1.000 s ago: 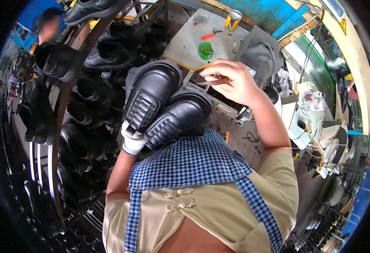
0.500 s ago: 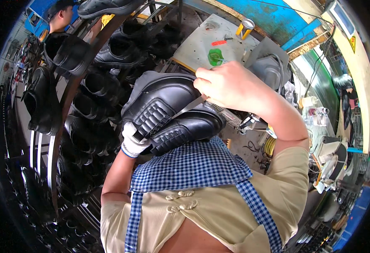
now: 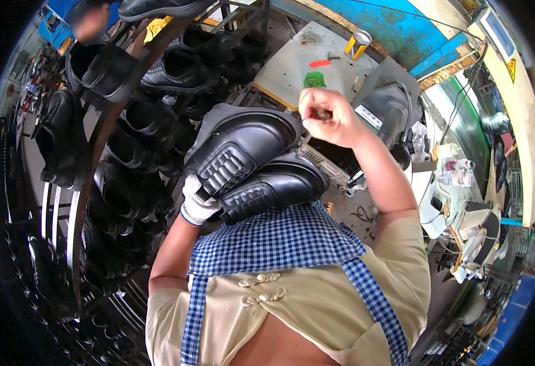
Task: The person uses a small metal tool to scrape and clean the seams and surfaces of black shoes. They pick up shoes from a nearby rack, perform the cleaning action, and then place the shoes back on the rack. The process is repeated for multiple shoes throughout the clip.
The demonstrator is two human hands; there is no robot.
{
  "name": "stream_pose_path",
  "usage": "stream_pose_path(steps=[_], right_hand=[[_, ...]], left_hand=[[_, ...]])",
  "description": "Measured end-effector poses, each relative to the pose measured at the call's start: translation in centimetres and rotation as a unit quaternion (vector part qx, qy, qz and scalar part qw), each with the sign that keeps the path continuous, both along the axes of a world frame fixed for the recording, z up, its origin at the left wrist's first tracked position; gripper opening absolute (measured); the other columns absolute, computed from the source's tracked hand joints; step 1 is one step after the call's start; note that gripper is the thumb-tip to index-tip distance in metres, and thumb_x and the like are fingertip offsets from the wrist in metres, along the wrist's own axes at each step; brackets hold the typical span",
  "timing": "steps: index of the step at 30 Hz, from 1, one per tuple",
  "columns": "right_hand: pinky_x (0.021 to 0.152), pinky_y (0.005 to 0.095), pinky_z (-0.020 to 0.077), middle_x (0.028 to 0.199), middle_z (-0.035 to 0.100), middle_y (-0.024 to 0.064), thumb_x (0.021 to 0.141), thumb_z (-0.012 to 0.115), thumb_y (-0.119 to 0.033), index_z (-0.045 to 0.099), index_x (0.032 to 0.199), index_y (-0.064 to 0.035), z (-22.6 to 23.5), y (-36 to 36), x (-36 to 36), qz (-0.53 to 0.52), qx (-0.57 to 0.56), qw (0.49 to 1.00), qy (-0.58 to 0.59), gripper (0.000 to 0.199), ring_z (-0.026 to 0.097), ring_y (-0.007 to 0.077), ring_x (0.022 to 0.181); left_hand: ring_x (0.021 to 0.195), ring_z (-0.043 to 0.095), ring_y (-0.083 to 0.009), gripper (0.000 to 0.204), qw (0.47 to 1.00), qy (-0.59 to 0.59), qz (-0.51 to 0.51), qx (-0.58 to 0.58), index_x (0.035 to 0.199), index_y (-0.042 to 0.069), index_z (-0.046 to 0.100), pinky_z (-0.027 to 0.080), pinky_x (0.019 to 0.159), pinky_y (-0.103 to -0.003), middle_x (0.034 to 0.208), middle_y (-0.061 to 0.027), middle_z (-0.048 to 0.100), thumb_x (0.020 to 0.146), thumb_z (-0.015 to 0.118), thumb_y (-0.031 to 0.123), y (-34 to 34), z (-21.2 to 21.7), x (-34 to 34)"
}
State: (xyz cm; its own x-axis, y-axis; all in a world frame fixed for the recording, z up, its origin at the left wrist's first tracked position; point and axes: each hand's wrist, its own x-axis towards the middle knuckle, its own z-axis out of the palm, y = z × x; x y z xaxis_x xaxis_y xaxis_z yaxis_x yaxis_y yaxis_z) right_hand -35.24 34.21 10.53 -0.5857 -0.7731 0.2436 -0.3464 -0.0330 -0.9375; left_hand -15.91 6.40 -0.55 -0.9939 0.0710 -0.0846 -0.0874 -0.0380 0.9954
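Note:
A black leather shoe (image 3: 238, 139) with a ribbed panel lies tilted in front of me, a grey sheet-like piece showing behind it. Below and partly behind it is a second black shoe (image 3: 283, 182), close to my checked apron. My left hand (image 3: 197, 201), in a white knitted glove, grips the ribbed end of the upper shoe; its fingertips are partly hidden. My bare right hand (image 3: 334, 119) is raised to the right of the shoes, apart from them. Its fingers are curled in, with a small dark brownish bit showing between them that I cannot make out.
Racks of black shoes (image 3: 173, 70) fill the left side, with another person (image 3: 90, 24) behind them. Ahead stands a worktable (image 3: 280, 67) with a yellow can (image 3: 358, 44), a red piece (image 3: 320, 63) and a green piece (image 3: 314, 80). Clear bottles (image 3: 456, 174) stand at the right.
My right hand has left the upper shoe's edge and moved right, its palm side turned more into view. A pale strip by the shoes no longer shows. The shoes have shifted slightly right.

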Motion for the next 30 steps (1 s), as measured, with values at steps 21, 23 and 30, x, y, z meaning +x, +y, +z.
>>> stream_pose_path(steps=[21, 23, 30], right_hand=[[0.058, 0.022, 0.0371, 0.086, 0.057, -0.0006, 0.1, 0.056, -0.019, 0.055, 0.129, -0.0029, -20.7, 3.8, 9.5, -0.385, -0.01, 0.886, -0.258, 0.033, 0.048, 0.0063, 0.067], [0.077, 0.0245, 0.0452, 0.106, 0.064, 0.004, 0.099, 0.058, -0.016, 0.054, 0.13, 0.0006, -21.0, 3.7, 9.2, -0.367, -0.02, 0.89, -0.269, 0.035, 0.057, 0.0095, 0.09], [0.066, 0.0242, 0.046, 0.098, 0.066, 0.004, 0.098, 0.062, -0.016, 0.058, 0.123, -0.0025, -20.2, 4.0, 8.1, -0.355, -0.041, 0.873, -0.331, 0.028, 0.059, 0.0089, 0.076]], left_hand=[[0.101, 0.069, -0.0298, 0.041, 0.916, -0.062, 0.028, -0.396, 0.119, 0.003, 0.066, 0.054, 0.088, -0.039, 0.109, -0.0171, 0.072, 0.086, 0.067, 0.028, 5.1, -4.6, -12.3], [0.097, 0.069, -0.032, 0.039, 0.937, -0.058, 0.06, -0.338, 0.116, 0.003, 0.065, 0.053, 0.086, -0.04, 0.104, -0.0176, 0.072, 0.087, 0.067, 0.029, 6.3, -6.2, -15.6], [0.091, 0.067, -0.0401, 0.045, 0.921, -0.075, 0.263, -0.278, 0.099, 0.002, 0.068, 0.052, 0.079, -0.042, 0.091, -0.0236, 0.07, 0.089, 0.062, 0.045, 6.6, -5.5, -32.7]])
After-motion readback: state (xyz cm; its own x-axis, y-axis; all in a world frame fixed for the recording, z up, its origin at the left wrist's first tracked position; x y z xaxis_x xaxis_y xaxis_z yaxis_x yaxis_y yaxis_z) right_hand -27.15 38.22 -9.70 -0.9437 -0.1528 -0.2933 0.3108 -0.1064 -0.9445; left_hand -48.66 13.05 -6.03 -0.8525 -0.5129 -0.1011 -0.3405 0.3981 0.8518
